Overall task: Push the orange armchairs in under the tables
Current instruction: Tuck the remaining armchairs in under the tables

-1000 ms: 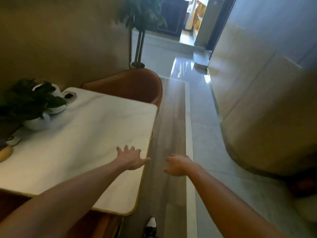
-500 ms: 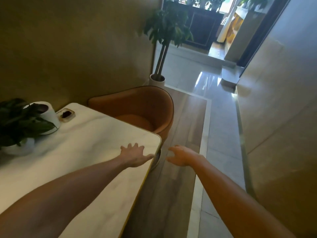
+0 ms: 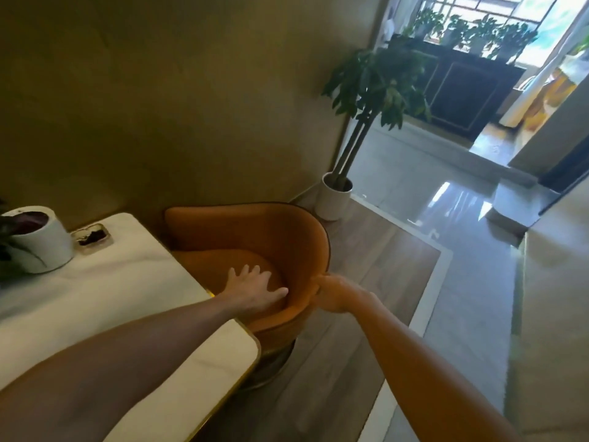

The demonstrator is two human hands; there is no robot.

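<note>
An orange armchair (image 3: 255, 231) with a curved back stands at the far end of the white marble table (image 3: 105, 291), its seat partly tucked under the table's gold-edged corner. My left hand (image 3: 255, 290) hovers over the seat with fingers spread, holding nothing. My right hand (image 3: 331, 293) is closed on the near rim of the armchair's backrest. The chair's round metal base shows below the seat on the wooden floor.
A white plant pot (image 3: 41, 240) and a small tray (image 3: 92, 239) sit on the table by the wall. A tall potted plant (image 3: 336, 196) stands just beyond the chair. Glossy tiled floor (image 3: 430, 193) opens to the right, with a beige counter wall (image 3: 557, 282) alongside.
I have moved forward along the table. My left hand went from above the table corner to over the chair's seat, and my right hand reached the backrest rim and closed on it.
</note>
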